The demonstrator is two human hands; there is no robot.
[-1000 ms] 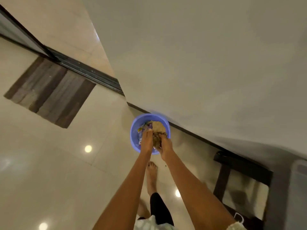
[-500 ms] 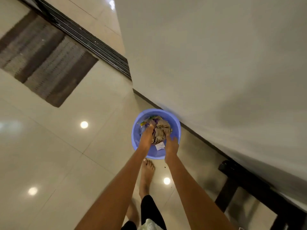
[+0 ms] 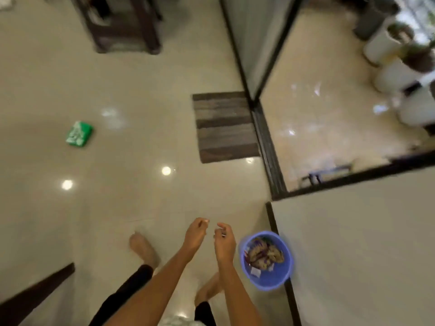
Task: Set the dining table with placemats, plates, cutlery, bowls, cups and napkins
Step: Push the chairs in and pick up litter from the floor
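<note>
A blue plastic tub (image 3: pixel 280 276) stands on the floor against the white wall, holding crumpled brown paper and wrappers (image 3: pixel 263 254). Both my hands hang in the air to its left, apart from it. My left hand (image 3: pixel 195 234) has loosely curled fingers and holds nothing. My right hand (image 3: pixel 224 238) is beside it, fingers also loosely curled, with nothing visible in them. No placemats, plates, cutlery, bowls, cups or napkins are in view.
A glossy tiled floor spreads ahead. A green packet (image 3: pixel 79 134) lies on it at the left. A striped brown doormat (image 3: pixel 224 127) lies by a glass sliding door (image 3: pixel 263 142). Dark wooden furniture legs (image 3: pixel 124 27) stand at the top; white planters (image 3: pixel 397 64) outside.
Both hands have come out of the blue tub and let go of the crumpled paper. My view has swung left, away from the wall, toward the open floor.
</note>
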